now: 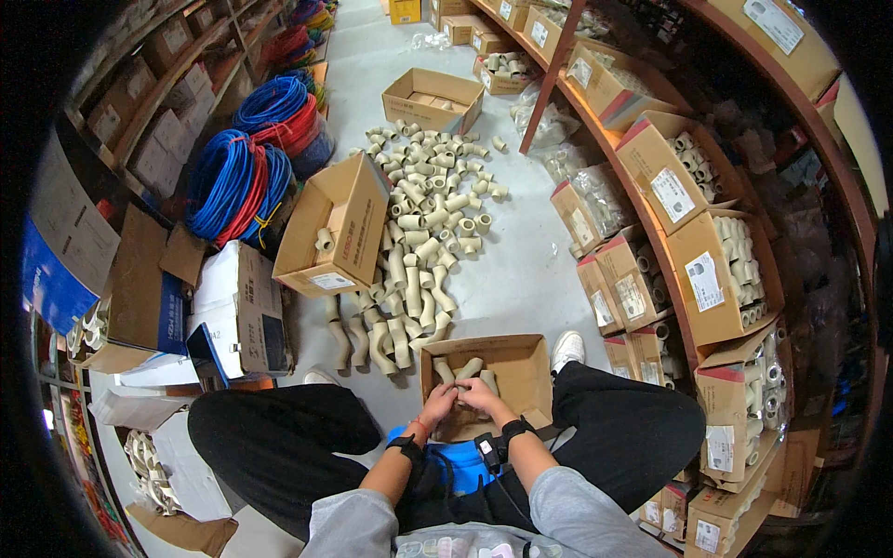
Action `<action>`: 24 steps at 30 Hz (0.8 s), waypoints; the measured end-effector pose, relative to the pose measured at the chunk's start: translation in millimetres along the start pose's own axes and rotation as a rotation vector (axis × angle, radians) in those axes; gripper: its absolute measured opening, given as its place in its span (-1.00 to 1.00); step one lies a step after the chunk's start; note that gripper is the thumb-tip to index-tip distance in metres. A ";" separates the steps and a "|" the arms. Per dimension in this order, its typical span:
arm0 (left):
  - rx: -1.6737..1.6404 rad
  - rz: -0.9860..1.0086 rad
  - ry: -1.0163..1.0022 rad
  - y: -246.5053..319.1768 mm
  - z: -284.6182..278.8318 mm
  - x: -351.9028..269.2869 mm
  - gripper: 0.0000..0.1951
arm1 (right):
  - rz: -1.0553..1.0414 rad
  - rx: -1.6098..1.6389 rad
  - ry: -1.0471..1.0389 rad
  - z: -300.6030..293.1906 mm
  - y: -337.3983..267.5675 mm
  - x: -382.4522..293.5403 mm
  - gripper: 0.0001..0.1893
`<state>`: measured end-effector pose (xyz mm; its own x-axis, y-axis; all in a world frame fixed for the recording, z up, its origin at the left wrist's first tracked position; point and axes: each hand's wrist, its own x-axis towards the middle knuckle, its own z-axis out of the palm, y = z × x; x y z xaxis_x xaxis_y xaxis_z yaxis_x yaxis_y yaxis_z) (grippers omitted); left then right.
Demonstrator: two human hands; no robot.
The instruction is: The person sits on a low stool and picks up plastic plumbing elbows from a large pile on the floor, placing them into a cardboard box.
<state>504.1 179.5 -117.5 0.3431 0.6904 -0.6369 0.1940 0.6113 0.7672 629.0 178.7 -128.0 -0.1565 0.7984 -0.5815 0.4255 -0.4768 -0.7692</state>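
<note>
An open cardboard box [537, 370] stands on the floor between my knees, with several beige curved plastic pipe fittings [469, 367] in it. My left hand [439, 404] and my right hand [476, 396] are close together over this box, fingertips at the near ends of the fittings. Whether either hand grips one is hidden by the fingers. Just beyond the box lies a large loose pile of beige pipe elbows, tees and bent pieces [418, 202] on the grey floor.
A tilted cardboard box [328, 279] with a few fittings stands left of the pile, another open box [432, 115] behind it. Blue and red cable coils [241, 181] sit at the left. Shelves at the right hold boxes of fittings [739, 265]; smaller boxes [617, 293] stand below.
</note>
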 end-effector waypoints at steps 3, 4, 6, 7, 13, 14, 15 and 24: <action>0.086 0.121 0.004 -6.8 -2.8 8.2 -0.71 | -0.027 0.189 0.018 -1.4 -6.5 -3.5 -0.62; 0.168 0.243 0.041 -9.0 -3.1 9.9 -0.71 | -0.025 0.186 0.011 -1.0 -10.3 -5.3 -0.62; 0.064 0.061 -0.014 13.9 8.6 4.7 -0.68 | 0.116 0.386 0.034 -11.6 -8.6 -11.1 -0.62; 0.071 -0.024 -0.051 13.3 5.1 6.4 -0.67 | 0.116 0.383 0.027 -9.7 -11.4 -11.3 -0.62; 0.080 -0.137 -0.033 15.1 10.3 10.0 -0.65 | 0.264 0.429 0.247 -8.4 4.2 -7.3 -0.57; 0.056 -0.182 0.000 16.0 9.9 8.3 -0.64 | 0.245 0.399 0.240 -7.6 3.1 -8.2 -0.58; 0.052 -0.183 0.004 10.3 7.6 10.9 -0.64 | 0.225 0.370 0.234 -6.9 1.8 -9.1 -0.58; 0.268 -0.121 0.001 16.6 19.2 18.1 -0.49 | 0.161 0.295 0.013 -4.5 2.1 -8.3 -0.59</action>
<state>531.2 194.7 -114.9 0.3016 0.6193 -0.7249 0.4695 0.5653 0.6782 635.2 172.7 -123.6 -0.0964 0.7079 -0.6997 0.1671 -0.6815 -0.7125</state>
